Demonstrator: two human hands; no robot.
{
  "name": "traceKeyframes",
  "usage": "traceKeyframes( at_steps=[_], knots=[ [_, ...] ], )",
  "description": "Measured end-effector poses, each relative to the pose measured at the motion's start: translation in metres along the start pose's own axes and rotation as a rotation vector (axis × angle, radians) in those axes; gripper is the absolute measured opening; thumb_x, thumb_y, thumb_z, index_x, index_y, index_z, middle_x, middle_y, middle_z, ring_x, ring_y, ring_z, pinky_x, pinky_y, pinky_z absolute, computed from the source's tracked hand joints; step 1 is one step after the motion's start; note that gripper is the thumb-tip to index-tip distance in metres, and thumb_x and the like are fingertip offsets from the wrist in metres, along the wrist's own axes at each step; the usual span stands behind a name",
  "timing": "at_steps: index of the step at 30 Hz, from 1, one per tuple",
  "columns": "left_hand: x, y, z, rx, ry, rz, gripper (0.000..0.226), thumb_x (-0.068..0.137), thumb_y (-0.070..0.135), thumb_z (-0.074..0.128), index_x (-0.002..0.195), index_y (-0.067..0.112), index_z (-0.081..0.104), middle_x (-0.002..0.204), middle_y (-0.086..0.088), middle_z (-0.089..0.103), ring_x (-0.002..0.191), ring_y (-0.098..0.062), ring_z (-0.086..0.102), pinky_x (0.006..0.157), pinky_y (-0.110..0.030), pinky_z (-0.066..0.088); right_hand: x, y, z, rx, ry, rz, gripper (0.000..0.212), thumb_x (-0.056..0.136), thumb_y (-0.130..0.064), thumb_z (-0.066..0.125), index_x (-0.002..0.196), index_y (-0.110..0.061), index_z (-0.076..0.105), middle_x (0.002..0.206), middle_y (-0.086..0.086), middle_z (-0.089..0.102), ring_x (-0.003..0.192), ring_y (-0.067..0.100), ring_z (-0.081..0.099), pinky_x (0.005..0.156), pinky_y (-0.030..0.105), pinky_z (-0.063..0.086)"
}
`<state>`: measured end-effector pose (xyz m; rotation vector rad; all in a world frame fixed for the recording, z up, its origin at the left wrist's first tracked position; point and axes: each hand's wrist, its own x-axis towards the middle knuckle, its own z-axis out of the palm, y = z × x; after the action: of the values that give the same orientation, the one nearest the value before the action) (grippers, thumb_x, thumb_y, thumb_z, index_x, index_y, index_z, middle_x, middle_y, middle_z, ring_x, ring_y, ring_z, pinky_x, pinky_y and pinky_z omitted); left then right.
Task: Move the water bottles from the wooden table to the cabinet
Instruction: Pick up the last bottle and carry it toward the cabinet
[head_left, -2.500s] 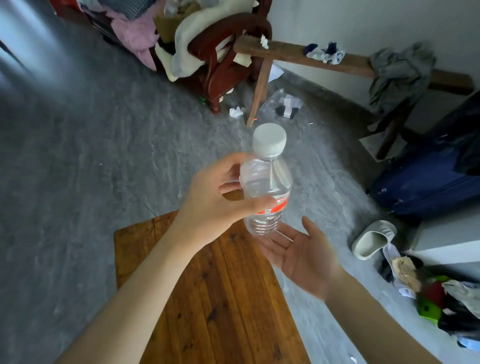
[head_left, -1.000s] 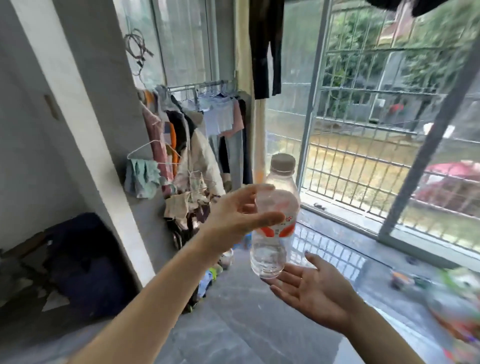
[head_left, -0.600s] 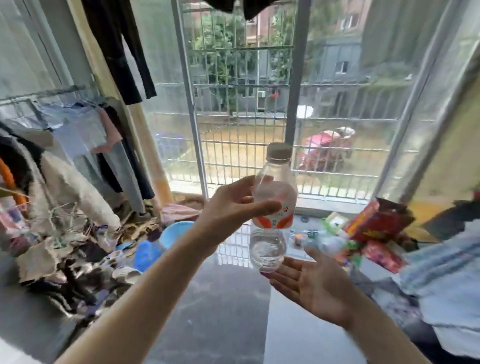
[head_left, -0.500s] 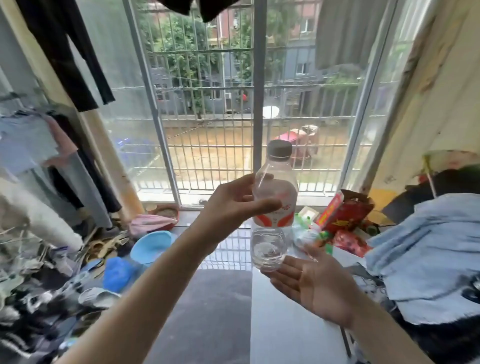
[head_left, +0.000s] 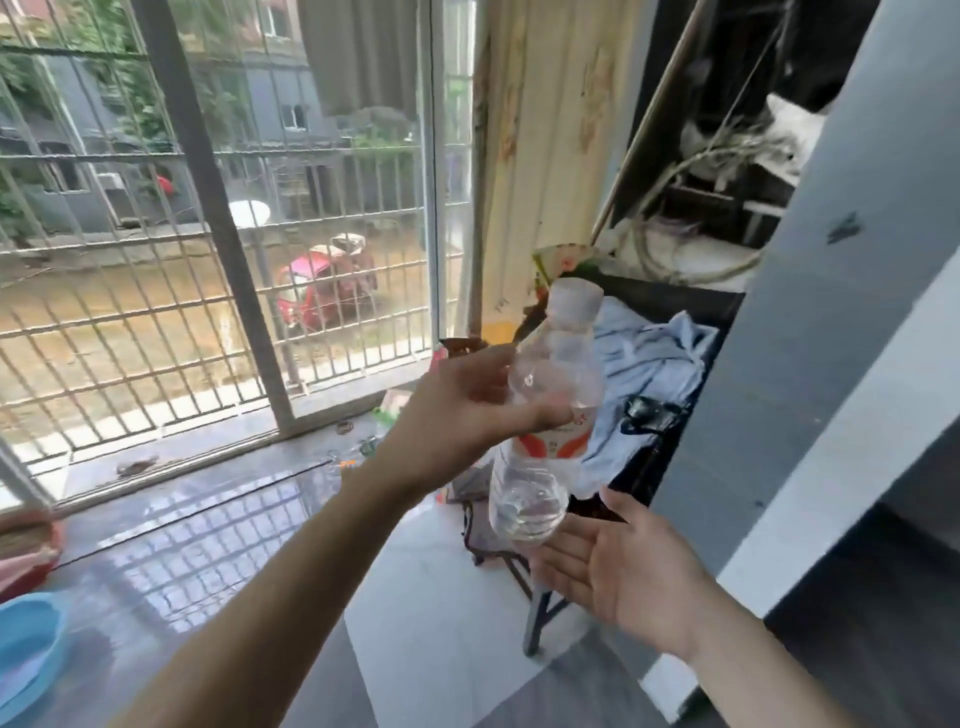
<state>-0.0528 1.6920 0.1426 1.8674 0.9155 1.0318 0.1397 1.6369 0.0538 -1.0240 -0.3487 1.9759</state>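
1. Swung further right since half a second ago: barred window (head_left: 156, 291) now off to the left, a grey panel (head_left: 810, 332) and dark cluttered shelving (head_left: 727, 171) filling the right.
2. Held aloft mid-frame: water bottle (head_left: 545, 410), clear, white cap, red-and-white label, tilted slightly with the cap leaning right, little water visible at the base.
3. Gripped about its upper body by the left hand (head_left: 457, 415), fingers and thumb curled round it.
4. Cupped just beneath the bottle's base: right hand (head_left: 618, 571), palm up, fingers spread and relaxed, holding nothing; contact with the base impossible to tell.
5. Behind the bottle: blue cloth (head_left: 649, 364) draped over a dark surface.
6. Step in hand, by the look of it: carrying the bottle, already away from the wooden table, toward the cabinet.
7. Called for next, likely: finding a free level spot in the cabinet, then setting the bottle down upright before letting go.
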Motion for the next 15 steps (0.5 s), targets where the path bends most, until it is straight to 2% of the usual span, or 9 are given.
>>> traceKeyframes(
  at_steps=[3, 4, 7, 10, 12, 15],
  knots=[
    [0.004, 0.001, 0.029, -0.016, -0.089, 0.026, 0.042, 0.08, 0.037, 0.083, 0.12, 0.031, 0.073, 0.109, 0.012, 0.078, 0.101, -0.008, 0.074, 0.093, -0.036, 0.058, -0.022, 0.005, -0.023, 0.046, 0.096, -0.057, 0.069, 0.097, -0.047, 0.041, 0.135, 0.01, 0.05, 0.127, 0.031, 0.062, 0.11, 0.039, 0.063, 0.081, 0.043, 0.059],
    [0.007, 0.003, 0.039, -0.033, -0.12, 0.039, 0.039, 0.081, 0.037, 0.082, 0.119, 0.032, 0.073, 0.109, 0.012, 0.078, 0.102, -0.009, 0.073, 0.094, -0.037, 0.056, -0.03, 0.005, -0.03, 0.067, 0.115, -0.075, 0.069, 0.097, -0.046, 0.04, 0.134, 0.01, 0.05, 0.127, 0.032, 0.061, 0.113, 0.04, 0.062, 0.081, 0.043, 0.059],
    [0.018, 0.017, 0.066, -0.089, -0.205, 0.068, 0.035, 0.083, 0.03, 0.082, 0.116, 0.03, 0.074, 0.105, 0.013, 0.078, 0.096, -0.005, 0.073, 0.087, -0.024, 0.054, -0.059, 0.001, -0.046, 0.109, 0.153, -0.148, 0.067, 0.1, -0.046, 0.036, 0.131, 0.01, 0.053, 0.125, 0.03, 0.063, 0.113, 0.039, 0.065, 0.085, 0.044, 0.057],
    [0.029, 0.032, 0.097, -0.167, -0.31, 0.097, 0.034, 0.085, 0.022, 0.08, 0.118, 0.02, 0.074, 0.105, 0.008, 0.079, 0.092, -0.003, 0.074, 0.078, -0.015, 0.054, -0.089, -0.003, -0.063, 0.13, 0.182, -0.226, 0.067, 0.102, -0.047, 0.03, 0.126, 0.011, 0.055, 0.123, 0.03, 0.065, 0.112, 0.038, 0.065, 0.089, 0.047, 0.054],
    [0.036, 0.042, 0.12, -0.214, -0.383, 0.113, 0.035, 0.086, 0.018, 0.08, 0.12, 0.016, 0.073, 0.107, 0.005, 0.079, 0.094, -0.003, 0.074, 0.079, -0.013, 0.053, -0.107, -0.005, -0.077, 0.156, 0.221, -0.271, 0.068, 0.102, -0.048, 0.03, 0.126, 0.011, 0.055, 0.123, 0.03, 0.065, 0.111, 0.038, 0.065, 0.089, 0.046, 0.054],
    [0.046, 0.055, 0.162, -0.246, -0.496, 0.141, 0.039, 0.085, 0.018, 0.08, 0.123, 0.016, 0.071, 0.113, 0.001, 0.078, 0.106, -0.013, 0.074, 0.096, -0.03, 0.057, -0.136, -0.005, -0.104, 0.189, 0.26, -0.328, 0.068, 0.102, -0.048, 0.029, 0.13, 0.009, 0.052, 0.126, 0.028, 0.064, 0.115, 0.036, 0.065, 0.094, 0.043, 0.054]
  ],
)
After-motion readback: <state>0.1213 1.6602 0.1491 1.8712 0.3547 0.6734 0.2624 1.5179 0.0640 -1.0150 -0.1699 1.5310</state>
